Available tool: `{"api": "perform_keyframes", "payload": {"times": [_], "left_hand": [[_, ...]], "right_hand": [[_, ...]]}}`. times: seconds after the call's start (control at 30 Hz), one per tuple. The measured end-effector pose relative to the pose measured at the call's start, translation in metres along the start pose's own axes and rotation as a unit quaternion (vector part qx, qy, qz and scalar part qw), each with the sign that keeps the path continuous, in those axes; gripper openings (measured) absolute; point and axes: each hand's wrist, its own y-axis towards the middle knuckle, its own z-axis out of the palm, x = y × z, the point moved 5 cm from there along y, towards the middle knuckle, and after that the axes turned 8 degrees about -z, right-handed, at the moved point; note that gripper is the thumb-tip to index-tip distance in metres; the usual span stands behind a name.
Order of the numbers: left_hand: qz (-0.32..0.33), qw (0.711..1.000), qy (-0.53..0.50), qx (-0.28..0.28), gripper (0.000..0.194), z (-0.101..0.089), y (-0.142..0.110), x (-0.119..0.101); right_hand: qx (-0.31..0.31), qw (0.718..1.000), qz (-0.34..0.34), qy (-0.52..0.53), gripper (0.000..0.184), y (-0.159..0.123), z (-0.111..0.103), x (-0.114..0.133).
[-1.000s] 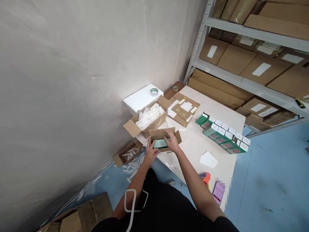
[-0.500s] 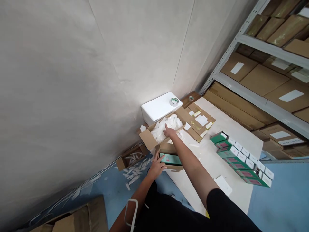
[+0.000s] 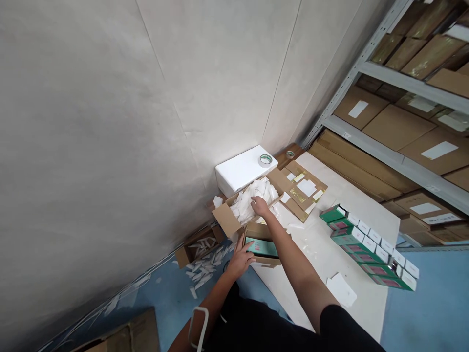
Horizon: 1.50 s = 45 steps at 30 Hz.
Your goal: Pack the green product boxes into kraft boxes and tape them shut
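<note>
My left hand (image 3: 240, 257) holds the near left side of a small cardboard box (image 3: 269, 263), one finger reaching over onto the green box (image 3: 262, 247) inside it. Beyond it stands a larger open cardboard box (image 3: 226, 220) filled with white crumpled packing pieces (image 3: 252, 193). My right hand (image 3: 259, 206) is at the near edge of these pieces, its index finger stretched out and the others partly hidden. No piece shows clearly in its fingers. My right forearm crosses over the right part of the small box.
Rows of green boxes (image 3: 370, 249) stand on the white table (image 3: 311, 264). Flattened cardboard (image 3: 302, 188) lies behind. A tape roll (image 3: 265, 160) sits on a white block (image 3: 244, 168). White pieces (image 3: 205, 269) litter the floor beside a carton (image 3: 181, 256). Shelving (image 3: 384, 151) holds cartons at right.
The camera view has shifted slightly, with the scene lower in the picture. My right hand stays at the white pieces, and my left hand stays at the small box.
</note>
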Motion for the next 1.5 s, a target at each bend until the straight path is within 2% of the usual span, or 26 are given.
{"api": "perform_keyframes", "payload": {"times": [0.13, 0.23, 0.3, 0.4, 0.47, 0.53, 0.67, 0.77, 0.9, 1.0, 1.13, 1.2, 1.27, 1.33, 1.4, 1.47, 1.5], "left_hand": [[0.009, 1.0, 0.017, -0.008, 0.018, 0.003, 0.004, -0.006], [0.023, 0.999, 0.023, -0.013, 0.021, 0.007, 0.008, -0.016], [0.041, 0.999, 0.027, -0.014, 0.022, 0.011, 0.012, -0.028], [0.07, 0.997, 0.033, -0.012, 0.02, 0.021, 0.018, -0.05], [0.089, 0.995, 0.042, 0.005, 0.018, 0.032, 0.023, -0.067], [0.102, 0.993, 0.049, 0.02, 0.017, 0.046, 0.028, -0.083], [0.131, 0.989, 0.058, 0.045, 0.021, 0.076, 0.034, -0.117], [0.149, 0.985, 0.056, 0.065, 0.022, 0.101, 0.035, -0.139], [0.175, 0.978, 0.051, 0.098, 0.022, 0.139, 0.042, -0.161], [0.191, 0.97, 0.057, 0.137, 0.021, 0.171, 0.057, -0.171], [0.146, 0.969, 0.074, 0.186, 0.014, 0.21, 0.084, -0.17], [0.111, 0.97, 0.081, 0.198, 0.009, 0.223, 0.09, -0.164], [0.088, 0.972, 0.083, 0.2, 0.014, 0.23, 0.087, -0.156], [0.07, 0.978, 0.079, 0.181, 0.033, 0.23, 0.08, -0.143], [0.03, 0.988, 0.065, 0.133, 0.055, 0.221, 0.075, -0.126], [-0.056, 0.994, 0.035, 0.086, 0.067, 0.209, 0.075, -0.102], [-0.107, 0.991, 0.016, 0.081, 0.069, 0.204, 0.076, -0.089]], "right_hand": [[-0.128, 0.983, -0.044, 0.127, 0.044, -0.044, -0.028, -0.011], [-0.207, 0.958, -0.063, 0.187, 0.042, -0.096, -0.05, -0.023], [-0.252, 0.944, -0.05, 0.206, 0.038, -0.139, -0.062, -0.036], [-0.29, 0.935, 0.021, 0.204, 0.034, -0.209, -0.069, -0.064], [-0.297, 0.933, 0.081, 0.189, 0.033, -0.255, -0.064, -0.083], [-0.294, 0.933, 0.109, 0.174, 0.03, -0.296, -0.052, -0.099], [-0.294, 0.941, 0.054, 0.158, 0.026, -0.366, -0.021, -0.112], [-0.335, 0.926, 0.074, 0.158, 0.031, -0.416, -0.006, -0.124], [-0.365, 0.909, 0.115, 0.166, 0.035, -0.471, -0.001, -0.145], [-0.391, 0.894, 0.143, 0.164, 0.036, -0.503, -0.006, -0.162], [-0.414, 0.878, 0.18, 0.159, 0.039, -0.538, -0.005, -0.18], [-0.411, 0.874, 0.202, 0.162, 0.04, -0.55, 0.004, -0.186], [-0.405, 0.866, 0.236, 0.174, 0.045, -0.558, 0.018, -0.192], [-0.401, 0.851, 0.279, 0.193, 0.052, -0.564, 0.036, -0.198], [-0.399, 0.832, 0.318, 0.215, 0.06, -0.566, 0.055, -0.205], [-0.398, 0.82, 0.339, 0.234, 0.066, -0.563, 0.072, -0.211], [-0.396, 0.817, 0.344, 0.242, 0.068, -0.56, 0.078, -0.214]]}}
